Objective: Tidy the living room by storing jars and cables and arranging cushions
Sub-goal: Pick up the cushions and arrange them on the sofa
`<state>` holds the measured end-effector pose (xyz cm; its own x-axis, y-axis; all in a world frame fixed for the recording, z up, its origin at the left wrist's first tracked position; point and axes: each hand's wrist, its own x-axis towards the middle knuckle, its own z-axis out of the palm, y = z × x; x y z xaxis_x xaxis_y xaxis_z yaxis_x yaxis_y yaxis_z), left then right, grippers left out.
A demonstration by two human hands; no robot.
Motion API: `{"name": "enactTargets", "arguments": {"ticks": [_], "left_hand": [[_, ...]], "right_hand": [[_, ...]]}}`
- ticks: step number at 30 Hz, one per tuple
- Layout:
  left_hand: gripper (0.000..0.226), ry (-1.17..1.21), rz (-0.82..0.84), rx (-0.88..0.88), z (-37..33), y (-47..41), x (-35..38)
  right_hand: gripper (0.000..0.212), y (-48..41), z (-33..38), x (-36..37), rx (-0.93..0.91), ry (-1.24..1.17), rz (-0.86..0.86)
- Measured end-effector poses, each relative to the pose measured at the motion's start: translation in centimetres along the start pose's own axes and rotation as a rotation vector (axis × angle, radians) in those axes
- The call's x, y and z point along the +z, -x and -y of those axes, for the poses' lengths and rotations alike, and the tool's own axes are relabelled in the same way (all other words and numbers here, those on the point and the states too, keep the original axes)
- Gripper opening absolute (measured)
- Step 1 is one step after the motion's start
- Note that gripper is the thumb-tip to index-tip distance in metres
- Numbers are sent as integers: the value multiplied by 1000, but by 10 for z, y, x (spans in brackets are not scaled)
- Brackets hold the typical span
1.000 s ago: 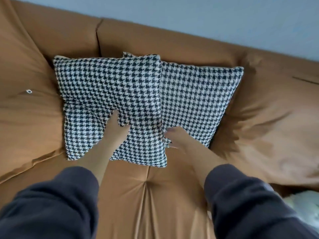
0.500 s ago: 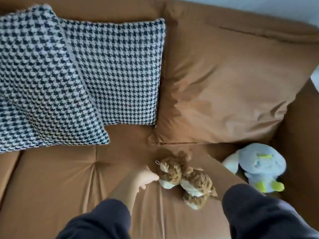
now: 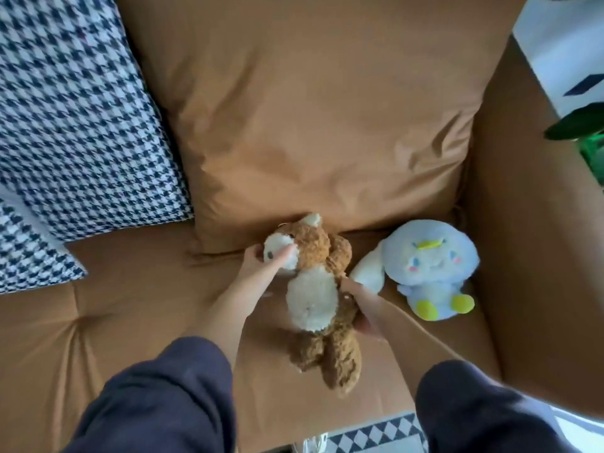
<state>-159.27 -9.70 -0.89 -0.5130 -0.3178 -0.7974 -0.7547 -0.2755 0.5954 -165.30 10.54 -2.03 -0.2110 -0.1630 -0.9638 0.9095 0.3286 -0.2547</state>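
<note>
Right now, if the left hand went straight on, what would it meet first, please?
The left hand grips the head of the brown plush toy; beyond, probably the tan back cushion.

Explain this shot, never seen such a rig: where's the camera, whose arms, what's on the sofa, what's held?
No machine here: a person wears one wide-angle camera on the head, looking forward and down, so the dark sleeves at the bottom are that person's own arms. There is only this one view. The left hand grips the head of a brown plush, and the right hand holds its body from the side. Beside it on the sofa sits a blue plush, upright in the corner by the armrest, not held. At the left, houndstooth cushions lean against the back.
</note>
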Motion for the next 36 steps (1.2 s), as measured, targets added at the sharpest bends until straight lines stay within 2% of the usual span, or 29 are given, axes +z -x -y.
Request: {"name": "enactTargets", "arguments": {"ticks": [2, 4, 7, 12, 16, 19, 22, 23, 25, 28, 31, 34, 36], "left_hand": [[114, -38, 118, -66, -1, 1, 28], [107, -84, 99, -42, 0, -4, 52], [93, -126, -19, 26, 2, -9, 76], [87, -138, -98, 71, 8, -12, 111], [91, -426, -37, 146, 0, -15, 134], [93, -449, 3, 75, -1, -13, 145], [83, -293, -93, -143, -4, -5, 145], [81, -272, -91, -167, -5, -3, 144], [80, -266, -46, -145, -5, 0, 138], [76, -223, 58, -96, -6, 1, 128], [75, -244, 116, -95, -5, 7, 116], [74, -330, 138, -75, -4, 15, 100], [69, -369, 146, -54, -7, 26, 83]], "right_hand": [[36, 0, 0, -6, 69, -39, 38], [40, -3, 3, -11, 90, 107, 10], [44, -6, 11, -30, 8, 253, -186], [56, -5, 11, -67, -10, 412, -320], [40, -7, 8, -97, -132, 614, -540], [24, -3, 6, -109, -72, 785, -477], [24, 6, 9, -108, -85, 717, -433], [25, 10, 12, -107, -103, 706, -432], [25, 15, 19, -100, -112, 692, -439], [20, 19, 22, -89, -15, 669, -390], [25, 19, 16, -82, -102, 642, -416], [15, 29, 13, -75, -170, 699, -501], [18, 40, 15, -62, -215, 779, -580]]}}
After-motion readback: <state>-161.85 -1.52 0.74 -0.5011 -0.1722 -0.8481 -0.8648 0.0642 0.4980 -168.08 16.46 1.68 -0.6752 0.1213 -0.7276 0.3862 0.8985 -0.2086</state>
